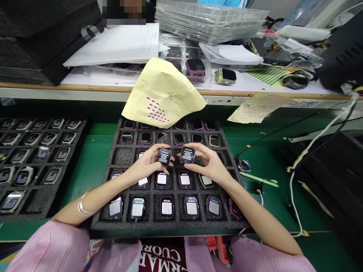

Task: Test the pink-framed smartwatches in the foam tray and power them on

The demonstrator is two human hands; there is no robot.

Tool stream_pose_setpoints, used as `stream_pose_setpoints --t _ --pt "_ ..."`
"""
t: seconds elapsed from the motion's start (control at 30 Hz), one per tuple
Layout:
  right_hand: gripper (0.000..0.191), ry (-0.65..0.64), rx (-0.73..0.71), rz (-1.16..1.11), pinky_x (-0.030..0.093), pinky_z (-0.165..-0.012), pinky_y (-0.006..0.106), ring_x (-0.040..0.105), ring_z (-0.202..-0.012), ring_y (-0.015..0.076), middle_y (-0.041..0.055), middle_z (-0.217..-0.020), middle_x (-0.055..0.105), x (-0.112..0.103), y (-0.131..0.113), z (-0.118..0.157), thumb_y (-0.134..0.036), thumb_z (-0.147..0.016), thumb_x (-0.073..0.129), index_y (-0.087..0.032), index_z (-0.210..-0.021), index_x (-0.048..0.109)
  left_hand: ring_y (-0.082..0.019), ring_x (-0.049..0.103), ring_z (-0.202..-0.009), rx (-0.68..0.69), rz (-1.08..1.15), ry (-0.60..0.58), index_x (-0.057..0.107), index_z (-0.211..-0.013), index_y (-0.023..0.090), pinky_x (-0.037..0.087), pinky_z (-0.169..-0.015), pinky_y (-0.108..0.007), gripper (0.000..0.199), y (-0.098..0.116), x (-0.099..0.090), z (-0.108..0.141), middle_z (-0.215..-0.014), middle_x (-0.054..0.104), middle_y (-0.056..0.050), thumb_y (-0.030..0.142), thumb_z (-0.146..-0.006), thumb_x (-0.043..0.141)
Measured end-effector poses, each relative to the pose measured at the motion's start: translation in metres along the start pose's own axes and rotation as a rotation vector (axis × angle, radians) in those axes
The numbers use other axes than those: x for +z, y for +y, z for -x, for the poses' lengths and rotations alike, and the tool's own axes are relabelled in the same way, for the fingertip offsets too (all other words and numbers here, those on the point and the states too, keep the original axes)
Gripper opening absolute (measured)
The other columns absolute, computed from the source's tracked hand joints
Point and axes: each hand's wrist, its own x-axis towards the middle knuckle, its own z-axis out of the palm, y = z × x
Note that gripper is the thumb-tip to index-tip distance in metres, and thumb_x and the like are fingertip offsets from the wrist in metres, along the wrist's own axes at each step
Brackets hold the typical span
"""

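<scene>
Two smartwatch bodies without straps are held up side by side over a black foam tray. My left hand grips the left smartwatch by its edges, fingers closed around it. Between the thumb and fingers of my right hand is the other smartwatch, which has a purple case. Both lit screens show lines of white text on black. Below them, the tray's compartments hold several more smartwatches; those in the two nearest rows mostly show white grid screens, while the far rows look dark. My wrists and hands hide some compartments.
Another foam tray with light-cased watches lies at the left. Yellow sticker sheets hang from the shelf edge behind. Papers, stacked clear plastic trays and a green-cased watch are on that shelf. White cables run down the right.
</scene>
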Motion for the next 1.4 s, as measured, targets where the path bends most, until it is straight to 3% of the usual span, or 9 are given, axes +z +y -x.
stream_pose_setpoints --t 0.13,0.2,0.27,0.47,0.6,0.77,1.13,1.4 --pt "0.055 -0.014 0.017 -0.020 0.057 -0.075 0.036 0.069 -0.085 0.0227 0.0055 -0.094 0.072 0.001 0.000 0.001 -0.026 -0.074 0.078 -0.020 -0.123 0.055 -0.017 0.063 -0.084 -0.004 -0.021 0.003 0.049 -0.114 0.016 0.057 -0.065 -0.027 0.054 0.002 0.002 0.001 -0.091 0.064 -0.004 0.003 -0.063 0.059" --pt "0.056 -0.043 0.061 -0.128 0.056 -0.054 0.027 0.069 -0.070 0.0189 0.0055 -0.094 0.071 0.002 0.000 0.002 -0.024 -0.075 0.076 -0.021 -0.126 0.052 -0.016 0.063 -0.083 -0.006 -0.024 0.004 0.049 -0.114 0.016 0.057 -0.064 -0.027 0.053 0.002 0.003 0.001 -0.089 0.064 -0.003 0.004 -0.063 0.060" --pt "0.057 -0.064 0.096 -0.243 0.052 -0.043 0.022 0.070 -0.064 0.0171 0.0065 -0.098 0.070 0.004 -0.001 0.003 -0.021 -0.077 0.075 -0.022 -0.127 0.049 -0.017 0.063 -0.083 -0.003 -0.026 0.008 0.049 -0.114 0.016 0.057 -0.064 -0.027 0.053 0.003 0.003 0.001 -0.089 0.063 -0.003 0.004 -0.064 0.060" --pt "0.057 -0.091 0.099 -0.451 0.060 -0.058 0.029 0.071 -0.086 0.0235 0.0084 -0.104 0.068 0.007 -0.004 0.004 -0.018 -0.077 0.073 -0.023 -0.127 0.049 -0.020 0.065 -0.089 0.001 -0.007 0.004 0.051 -0.114 0.018 0.059 -0.067 -0.030 0.052 -0.001 0.002 0.002 -0.096 0.064 -0.005 0.003 -0.065 0.060" --pt "0.042 0.014 0.078 -0.389 0.057 -0.049 0.026 0.070 -0.072 0.0192 0.0085 -0.102 0.069 0.011 -0.006 0.004 -0.025 -0.083 0.068 -0.021 -0.122 0.054 -0.022 0.066 -0.094 0.003 0.022 -0.028 0.052 -0.116 0.019 0.060 -0.071 -0.034 0.052 -0.004 0.001 0.002 -0.099 0.066 -0.006 0.003 -0.067 0.058" --pt "0.030 0.128 0.084 -0.303 0.048 -0.038 0.020 0.068 -0.055 0.0151 0.0042 -0.083 0.070 0.016 -0.006 0.004 -0.031 -0.083 0.069 -0.019 -0.109 0.062 -0.024 0.066 -0.097 -0.002 0.019 -0.042 0.053 -0.114 0.019 0.060 -0.073 -0.036 0.049 -0.003 0.002 0.003 -0.102 0.069 -0.008 0.004 -0.068 0.058" --pt "0.031 0.097 0.065 -0.333 0.053 -0.043 0.025 0.070 -0.060 0.0186 0.0061 -0.088 0.069 0.014 -0.005 0.007 -0.038 -0.090 0.060 -0.021 -0.115 0.065 -0.024 0.066 -0.099 0.023 0.030 -0.049 0.053 -0.113 0.019 0.061 -0.074 -0.037 0.045 -0.003 0.002 0.003 -0.100 0.068 -0.007 0.003 -0.071 0.057" --pt "0.025 0.110 0.070 -0.328 0.052 -0.042 0.026 0.069 -0.058 0.0191 0.0051 -0.084 0.070 0.014 -0.007 0.006 -0.036 -0.089 0.061 -0.023 -0.109 0.067 -0.023 0.069 -0.094 0.062 0.007 -0.074 0.052 -0.111 0.017 0.061 -0.071 -0.033 0.028 -0.001 0.004 0.004 -0.099 0.069 -0.009 0.020 -0.085 0.062"
